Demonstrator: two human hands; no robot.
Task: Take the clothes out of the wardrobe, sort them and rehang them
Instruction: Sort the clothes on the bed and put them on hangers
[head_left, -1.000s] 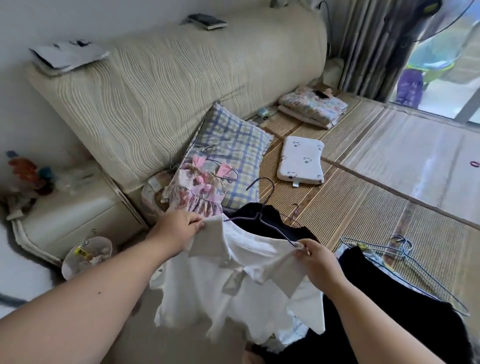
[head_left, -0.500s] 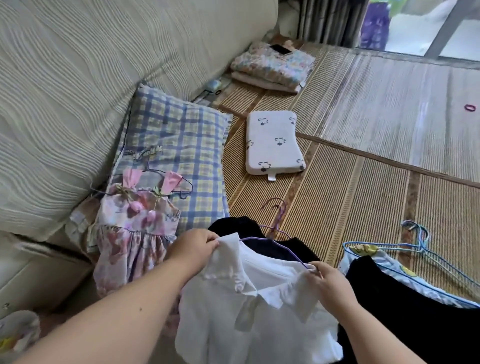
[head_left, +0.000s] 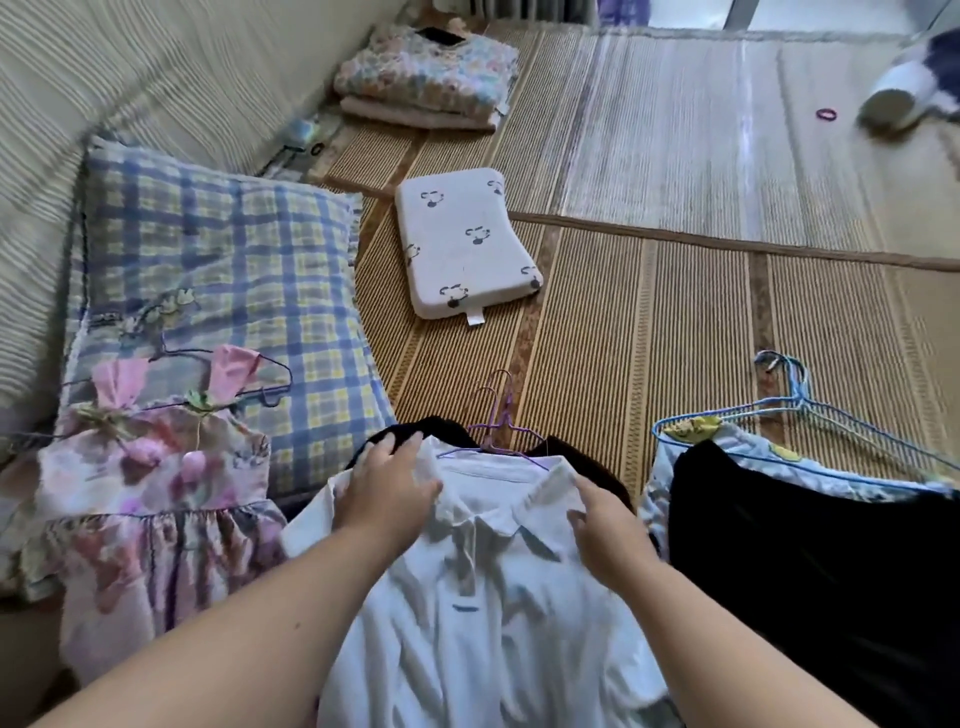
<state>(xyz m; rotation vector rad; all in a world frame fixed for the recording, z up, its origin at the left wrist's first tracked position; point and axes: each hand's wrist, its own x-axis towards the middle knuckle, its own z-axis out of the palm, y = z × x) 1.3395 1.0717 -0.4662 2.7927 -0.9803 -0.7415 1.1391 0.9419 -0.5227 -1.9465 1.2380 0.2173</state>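
- The woven straw mat (head_left: 675, 338) covers the bed from the centre of the view out to 3 o'clock.
- A cream ribbed headboard cover (head_left: 156, 78) fills the corner at 10 o'clock.
- A blue and yellow plaid pillow (head_left: 218, 270) leans against it at 9 o'clock.
- The white collared shirt (head_left: 493, 597) lies flat at 6 o'clock, front side up, on top of a dark garment (head_left: 415, 431) that shows only at its upper edge.
- A black garment (head_left: 805, 571) lies at 4 o'clock, just beside the shirt.
- A floral dress (head_left: 145, 519) on a wire hanger lies at 8 o'clock, partly on the plaid pillow.
- A folded floral blanket (head_left: 426, 78) lies at 12 o'clock.
- A small white pillow (head_left: 462, 244) with printed figures lies near the centre.
- Blue wire hangers (head_left: 795, 410) lie at 3 o'clock, above the black garment.
- The left hand (head_left: 389, 488) rests on the shirt's left shoulder, fingers stretched and spread, gripping nothing.
- The right hand (head_left: 608, 530) pinches the right side of the collar between thumb and curled fingers.
- A purple hanger (head_left: 498, 431) sticks out at the shirt's neck.
- A purple hair tie (head_left: 826, 113) lies at 2 o'clock.
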